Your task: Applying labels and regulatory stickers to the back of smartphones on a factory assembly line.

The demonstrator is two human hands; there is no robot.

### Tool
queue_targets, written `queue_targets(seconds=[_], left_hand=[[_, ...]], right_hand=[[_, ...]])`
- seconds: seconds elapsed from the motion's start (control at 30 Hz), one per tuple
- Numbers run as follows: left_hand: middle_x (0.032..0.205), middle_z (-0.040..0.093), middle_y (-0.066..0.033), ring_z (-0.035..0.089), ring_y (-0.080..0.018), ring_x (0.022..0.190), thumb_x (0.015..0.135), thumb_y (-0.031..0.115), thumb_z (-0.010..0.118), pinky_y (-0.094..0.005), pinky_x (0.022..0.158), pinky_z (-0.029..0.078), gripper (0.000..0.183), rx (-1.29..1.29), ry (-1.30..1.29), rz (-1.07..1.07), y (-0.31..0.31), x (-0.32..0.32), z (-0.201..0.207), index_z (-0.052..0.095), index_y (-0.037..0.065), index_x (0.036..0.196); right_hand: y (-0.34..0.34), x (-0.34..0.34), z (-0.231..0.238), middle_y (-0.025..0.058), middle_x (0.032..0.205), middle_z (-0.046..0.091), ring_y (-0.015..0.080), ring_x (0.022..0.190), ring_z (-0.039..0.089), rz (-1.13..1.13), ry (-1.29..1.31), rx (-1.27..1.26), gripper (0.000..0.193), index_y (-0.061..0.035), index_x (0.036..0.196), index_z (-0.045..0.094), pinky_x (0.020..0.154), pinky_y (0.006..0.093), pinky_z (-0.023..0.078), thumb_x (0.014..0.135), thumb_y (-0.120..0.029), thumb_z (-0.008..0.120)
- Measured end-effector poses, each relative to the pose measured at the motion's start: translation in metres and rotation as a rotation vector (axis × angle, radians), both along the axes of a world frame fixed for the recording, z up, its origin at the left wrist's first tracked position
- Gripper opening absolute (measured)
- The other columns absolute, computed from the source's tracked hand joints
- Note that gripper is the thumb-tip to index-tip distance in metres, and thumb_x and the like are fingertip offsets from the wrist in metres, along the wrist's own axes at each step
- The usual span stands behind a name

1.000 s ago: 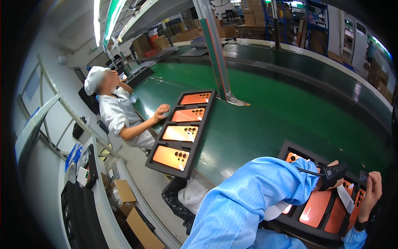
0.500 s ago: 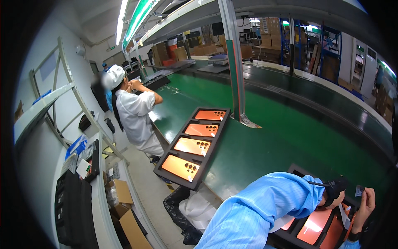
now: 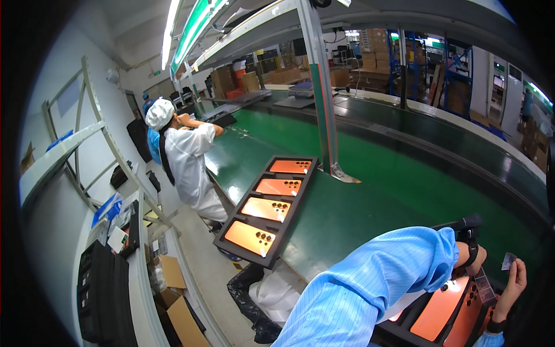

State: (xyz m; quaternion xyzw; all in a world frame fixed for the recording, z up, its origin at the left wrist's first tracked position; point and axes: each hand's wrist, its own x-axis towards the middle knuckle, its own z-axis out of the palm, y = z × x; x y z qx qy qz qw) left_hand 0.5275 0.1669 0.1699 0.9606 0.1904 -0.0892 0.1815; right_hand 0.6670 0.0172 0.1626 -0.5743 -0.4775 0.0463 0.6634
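Film point(image 3: 509, 261) juts up from the pinching right hand point(image 3: 513, 285), left hand's point(image 3: 476, 260) hold unclear.

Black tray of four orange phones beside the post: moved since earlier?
No; the black rectangular tray stays just left of the upright grey-green metal post.

On bench point(image 3: 370, 215): phones point(image 3: 266, 209) in L tray point(image 3: 240, 250) w/ post point(image 3: 325, 115) nr far end, more phones point(image 3: 439, 309) in R tray point(image 3: 399, 331)
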Motion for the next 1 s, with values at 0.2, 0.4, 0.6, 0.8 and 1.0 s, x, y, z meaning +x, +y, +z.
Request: queue_targets(seconds=[0.2,0.4,0.6,0.8,1.0], left_hand=[[0.07,0.065,-0.0103,0.065,-0.0241,0.07,0.062,0.016,0.068,-0.0308,0.062,0.052,0.014,0.258,-0.138,0.012,-0.004,-0.001,-0.015,0.068,0.005,0.071],[0.056,0.055,-0.0104,0.057,-0.0232,0.051,0.067,0.012,0.055,-0.0341,0.047,0.041,0.009,0.638,-0.483,0.049,-0.055,-0.049,-0.034,0.062,0.009,0.062],[0.066,0.054,-0.0037,0.054,-0.0184,0.066,0.063,0.017,0.059,-0.03,0.063,0.04,0.007,0.715,-0.592,-0.105,-0.102,-0.087,-0.033,0.061,0.01,0.064],[0.073,0.053,-0.0063,0.052,-0.0164,0.07,0.064,0.015,0.057,-0.0284,0.062,0.042,0.016,0.505,-0.539,-0.219,-0.169,-0.198,0.026,0.058,0.002,0.074],[0.068,0.05,-0.0088,0.046,-0.017,0.058,0.06,0.011,0.055,-0.0289,0.055,0.037,0.019,0.257,-0.594,-0.389,-0.188,-0.204,0.056,0.058,-0.002,0.074]], right_hand=[[0.002,0.002,0.003,0.0,0.092,0.056,0.0048,0.08,0.049,-0.034,-0.034,-0.035,0.018,0.002,0.101,0.058,0.071,0.0187,0.039,0.091,-0.012,0.053],[0.002,0.014,-0.009,-0.002,0.086,0.055,0.003,0.071,0.044,0.024,-0.002,-0.026,0.016,0.0003,0.101,0.059,0.063,0.0183,0.035,0.09,-0.011,0.053],[-0.028,-0.004,0.01,-0.0007,0.083,0.056,0.0043,0.067,0.046,-0.038,0.045,-0.165,0.016,0.0012,0.098,0.06,0.059,0.018,0.036,0.09,-0.009,0.052],[-0.005,-0.093,0.038,0.0058,0.081,0.063,0.0102,0.073,0.058,0.317,0.019,-0.437,0.012,0.0033,0.088,0.063,0.065,0.0222,0.047,0.081,-0.005,0.059],[-0.022,-0.112,0.011,0.0039,0.074,0.06,0.0075,0.065,0.056,0.676,-0.101,-0.652,0.011,0.0006,0.084,0.062,0.059,0.0223,0.045,0.08,-0.01,0.063]])
